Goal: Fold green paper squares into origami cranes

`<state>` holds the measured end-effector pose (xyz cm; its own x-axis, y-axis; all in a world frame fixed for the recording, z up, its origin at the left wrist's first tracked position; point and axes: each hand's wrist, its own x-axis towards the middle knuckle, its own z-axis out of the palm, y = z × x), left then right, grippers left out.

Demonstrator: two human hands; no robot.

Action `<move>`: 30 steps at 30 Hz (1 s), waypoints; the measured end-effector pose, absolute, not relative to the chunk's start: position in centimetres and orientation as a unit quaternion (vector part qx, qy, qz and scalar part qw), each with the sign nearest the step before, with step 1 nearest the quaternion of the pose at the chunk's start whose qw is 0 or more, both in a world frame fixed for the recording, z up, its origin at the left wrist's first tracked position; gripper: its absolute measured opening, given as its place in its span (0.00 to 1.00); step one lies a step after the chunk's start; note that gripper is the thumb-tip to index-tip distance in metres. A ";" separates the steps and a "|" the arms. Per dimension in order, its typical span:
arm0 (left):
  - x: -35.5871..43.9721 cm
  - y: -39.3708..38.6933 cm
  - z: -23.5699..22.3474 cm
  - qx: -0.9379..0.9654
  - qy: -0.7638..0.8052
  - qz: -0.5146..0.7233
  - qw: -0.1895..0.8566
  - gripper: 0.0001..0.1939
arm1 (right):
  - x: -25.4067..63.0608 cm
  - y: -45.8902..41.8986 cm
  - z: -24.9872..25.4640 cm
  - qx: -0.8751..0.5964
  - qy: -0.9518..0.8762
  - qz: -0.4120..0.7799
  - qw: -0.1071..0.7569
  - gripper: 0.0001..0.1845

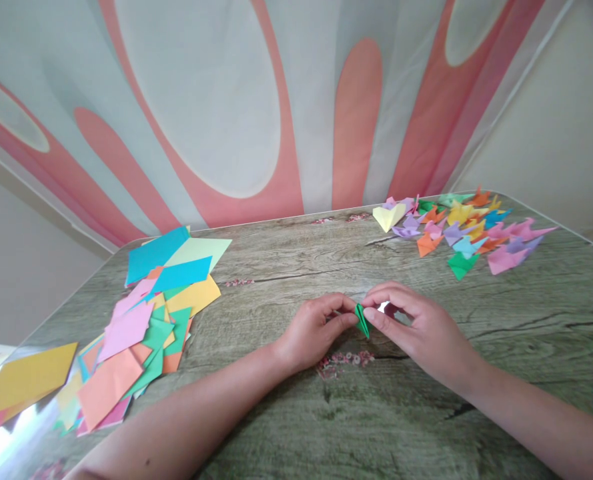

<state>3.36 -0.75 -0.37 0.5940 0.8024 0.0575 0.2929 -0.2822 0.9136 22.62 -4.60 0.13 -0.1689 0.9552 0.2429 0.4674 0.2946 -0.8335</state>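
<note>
Between my two hands, just above the wood-patterned table [286,427], is a small piece of folded green paper [361,321], narrow and pointed at its lower end. My left hand [319,327] pinches its left side between thumb and fingers. From the right, the thumb and fingertips of my right hand [409,317] are closed on its upper edge. The fingertips cover part of the folds.
Loose coloured paper sheets [126,337] lie in a spread pile on the left, with a mustard-yellow sheet [29,379] at the table's left edge. Several folded paper figures [459,233] are grouped at the back right. Behind the table hangs a pink-and-white patterned cloth [201,100].
</note>
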 end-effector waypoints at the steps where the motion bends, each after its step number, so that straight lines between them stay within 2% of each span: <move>1: 3.4 -0.7 -0.4 0.751 0.365 0.268 0.481 0.06 | 22.6 -4.6 0.2 -0.512 -0.699 0.316 0.388 0.06; 6: 3.5 -0.8 -0.7 0.723 0.381 0.297 0.494 0.07 | 22.5 -4.8 0.4 -0.532 -0.697 0.320 0.358 0.06; 15: 3.6 -1.2 -0.2 0.733 0.410 0.332 0.429 0.06 | 22.2 -4.8 0.0 -0.569 -0.671 0.292 0.375 0.06; 24: 3.7 -1.3 -0.1 0.731 0.410 0.323 0.441 0.06 | 22.2 -4.9 -0.5 -0.539 -0.655 0.391 0.357 0.08; 30: 3.5 -1.1 -0.1 0.737 0.413 0.313 0.434 0.06 | 22.4 -5.0 -0.2 -0.533 -0.661 0.403 0.342 0.10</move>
